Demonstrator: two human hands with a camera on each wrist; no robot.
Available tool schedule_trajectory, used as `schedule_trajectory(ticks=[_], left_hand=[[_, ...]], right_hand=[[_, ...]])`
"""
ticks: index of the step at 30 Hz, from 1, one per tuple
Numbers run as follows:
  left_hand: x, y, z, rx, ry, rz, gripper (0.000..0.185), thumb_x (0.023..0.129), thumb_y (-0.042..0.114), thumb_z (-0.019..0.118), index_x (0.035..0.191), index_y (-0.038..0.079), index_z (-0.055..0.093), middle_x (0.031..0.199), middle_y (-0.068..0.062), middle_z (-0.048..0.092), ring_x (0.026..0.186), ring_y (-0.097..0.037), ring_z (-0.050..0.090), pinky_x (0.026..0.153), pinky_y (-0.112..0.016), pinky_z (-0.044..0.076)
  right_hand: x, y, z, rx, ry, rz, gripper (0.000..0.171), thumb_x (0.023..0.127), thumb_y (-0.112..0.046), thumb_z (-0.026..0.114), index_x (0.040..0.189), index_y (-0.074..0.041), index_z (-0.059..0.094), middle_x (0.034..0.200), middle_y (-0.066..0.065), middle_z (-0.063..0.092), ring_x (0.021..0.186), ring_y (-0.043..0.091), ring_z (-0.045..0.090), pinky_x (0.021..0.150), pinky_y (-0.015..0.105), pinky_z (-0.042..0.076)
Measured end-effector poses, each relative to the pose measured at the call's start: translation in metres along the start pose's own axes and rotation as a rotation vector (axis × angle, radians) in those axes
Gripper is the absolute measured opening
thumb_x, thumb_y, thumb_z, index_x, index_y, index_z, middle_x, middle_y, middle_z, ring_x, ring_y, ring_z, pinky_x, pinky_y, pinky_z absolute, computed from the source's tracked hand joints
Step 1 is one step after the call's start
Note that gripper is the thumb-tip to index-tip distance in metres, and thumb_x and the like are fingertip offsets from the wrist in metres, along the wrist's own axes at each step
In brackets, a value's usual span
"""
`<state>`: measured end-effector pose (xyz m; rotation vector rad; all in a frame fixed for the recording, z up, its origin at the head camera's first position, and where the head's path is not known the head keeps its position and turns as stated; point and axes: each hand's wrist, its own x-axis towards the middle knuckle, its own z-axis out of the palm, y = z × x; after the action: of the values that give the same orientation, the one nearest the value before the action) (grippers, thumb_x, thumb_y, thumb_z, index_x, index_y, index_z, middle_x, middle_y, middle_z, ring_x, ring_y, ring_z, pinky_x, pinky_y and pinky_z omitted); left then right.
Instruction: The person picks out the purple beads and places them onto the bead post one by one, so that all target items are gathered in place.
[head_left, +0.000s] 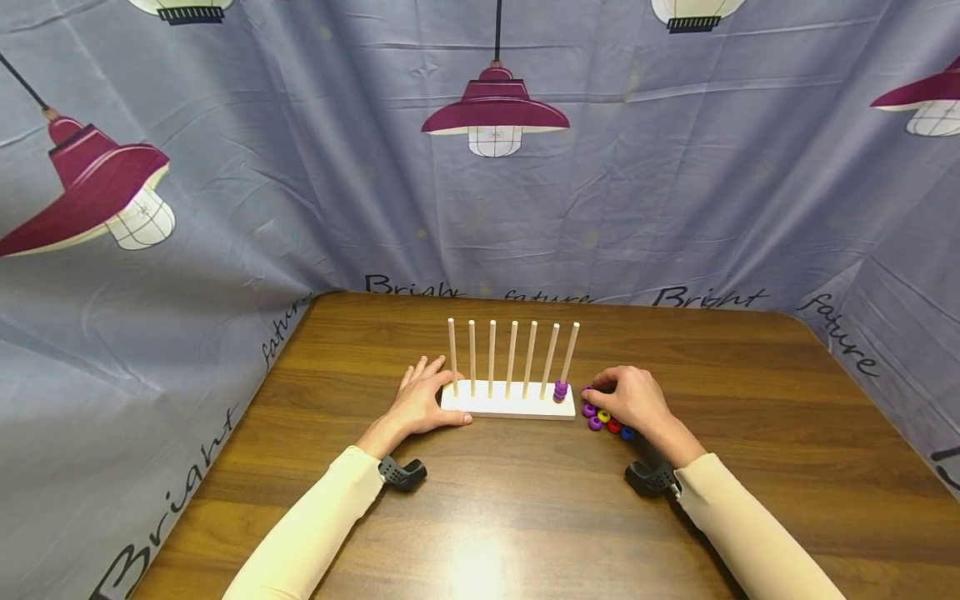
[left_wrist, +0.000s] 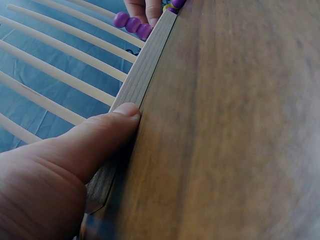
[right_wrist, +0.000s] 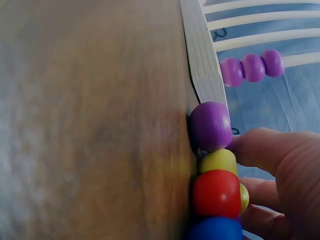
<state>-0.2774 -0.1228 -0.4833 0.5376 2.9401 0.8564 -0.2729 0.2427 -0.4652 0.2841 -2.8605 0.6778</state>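
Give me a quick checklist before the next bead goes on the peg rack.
1. Left hand rests on the peg rack base, thumb against its edge: ok.
2. Rack flat on the table, pegs upright: ok.
3. Three purple beads seated on the rightmost peg: ok.
4. Right hand over the loose beads, fingertips touching them: ok.
5. One bead actually pinched: cannot tell.

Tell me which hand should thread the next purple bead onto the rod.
Right hand: it rests over the loose beads beside the purple stack. The left hand steadies the base.
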Motion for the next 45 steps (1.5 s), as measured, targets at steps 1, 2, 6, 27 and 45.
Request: schedule_trajectory(ticks=[1, 2, 6, 27, 45], left_hand=[[0.0, 0.0, 0.0, 0.0, 0.001, 0.002, 0.067, 0.068, 0.051, 0.082, 0.125, 0.022, 0.062, 0.157, -0.017, 0.032, 0.149, -0.042, 0.014, 0.122, -0.055, 0.006], [0.0, 0.0, 0.0, 0.0, 0.0, 0.003, 0.068, 0.068, 0.052, 0.082, 0.125, 0.022, 0.062, 0.157, -0.017, 0.032, 0.149, -0.042, 0.014, 0.122, -0.055, 0.006], [0.0, 0.0, 0.0, -0.002, 0.0, 0.005, 0.068, 0.068, 0.051, 0.082, 0.126, 0.021, 0.062, 0.157, -0.017, 0.032, 0.149, -0.042, 0.014, 0.122, -0.056, 0.007], [0.0, -0.001, 0.0, -0.003, -0.004, -0.001, 0.068, 0.068, 0.052, 0.082, 0.126, 0.022, 0.062, 0.157, -0.017, 0.032, 0.15, -0.041, 0.013, 0.122, -0.055, 0.006], [0.0, 0.0, -0.001, -0.011, -0.006, 0.001, 0.066, 0.068, 0.051, 0.082, 0.124, 0.022, 0.063, 0.157, -0.018, 0.031, 0.149, -0.042, 0.013, 0.122, -0.055, 0.006]], right_hand=[[0.0, 0.0, 0.0, -0.001, 0.0, 0.003, 0.022, 0.076, -0.035, 0.077, 0.086, -0.015, 0.078, 0.085, 0.003, 0.076, 0.083, 0.028, 0.069, 0.065, 0.039, 0.051], [0.0, 0.0, 0.0, -0.002, 0.002, 0.005, 0.021, 0.076, -0.034, 0.077, 0.086, -0.015, 0.078, 0.085, 0.003, 0.076, 0.084, 0.029, 0.069, 0.065, 0.04, 0.051], [-0.001, 0.001, 0.0, -0.009, 0.004, 0.003, 0.022, 0.076, -0.031, 0.077, 0.088, -0.013, 0.078, 0.088, 0.006, 0.076, 0.088, 0.032, 0.069, 0.069, 0.043, 0.052], [-0.003, 0.008, 0.009, 0.058, 0.048, -0.118, 0.022, 0.075, -0.022, 0.081, 0.093, -0.009, 0.077, 0.09, 0.008, 0.075, 0.09, 0.032, 0.067, 0.08, 0.047, 0.049], [-0.003, 0.01, 0.01, 0.069, 0.049, -0.116, 0.021, 0.076, -0.022, 0.081, 0.092, -0.01, 0.078, 0.091, 0.008, 0.075, 0.091, 0.033, 0.067, 0.08, 0.047, 0.049]])
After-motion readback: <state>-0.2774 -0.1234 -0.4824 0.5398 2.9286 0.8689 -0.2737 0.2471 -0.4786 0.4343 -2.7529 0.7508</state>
